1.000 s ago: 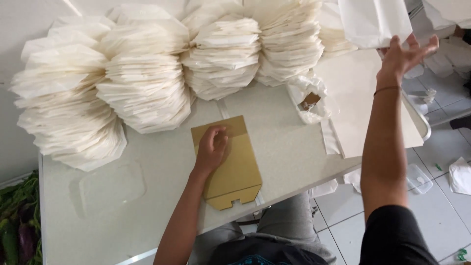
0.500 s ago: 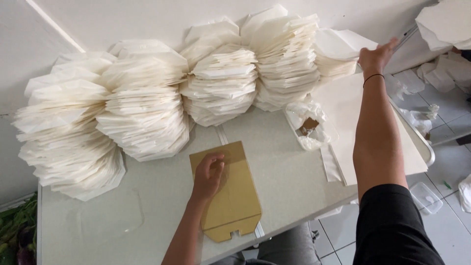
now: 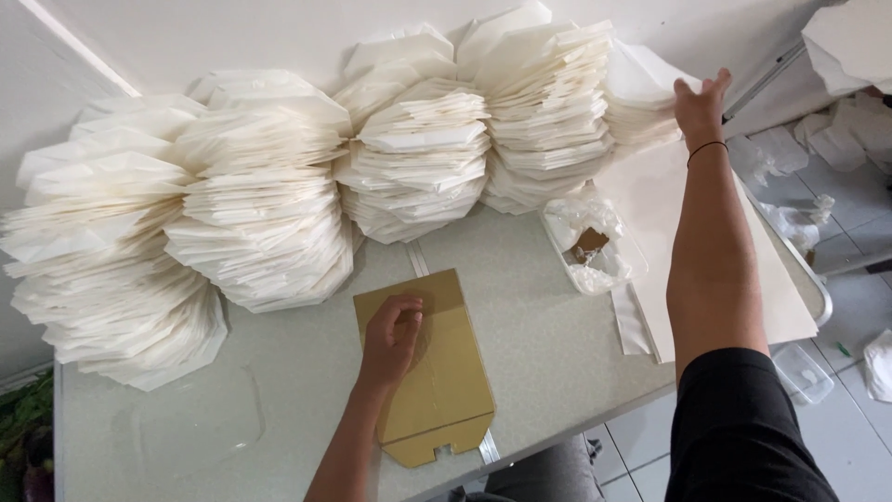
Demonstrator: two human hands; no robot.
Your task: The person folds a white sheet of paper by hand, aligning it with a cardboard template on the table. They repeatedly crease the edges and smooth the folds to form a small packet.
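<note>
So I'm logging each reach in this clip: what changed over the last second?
The right hand came down from open air onto the white folded paper stack at the table's right end, fingers spread on its edge; no grip is visible yet. The left hand stayed flat on the brown cardboard template, and the clear plastic tray did not move.

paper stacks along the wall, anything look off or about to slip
Yes: the stacks of white folded paper are fanned and leaning rather than squared, and the leftmost one splays towards the table edge. The left hand presses on the brown cardboard template, whose notched end overhangs the table front. The right hand reaches the far right stack.
</note>
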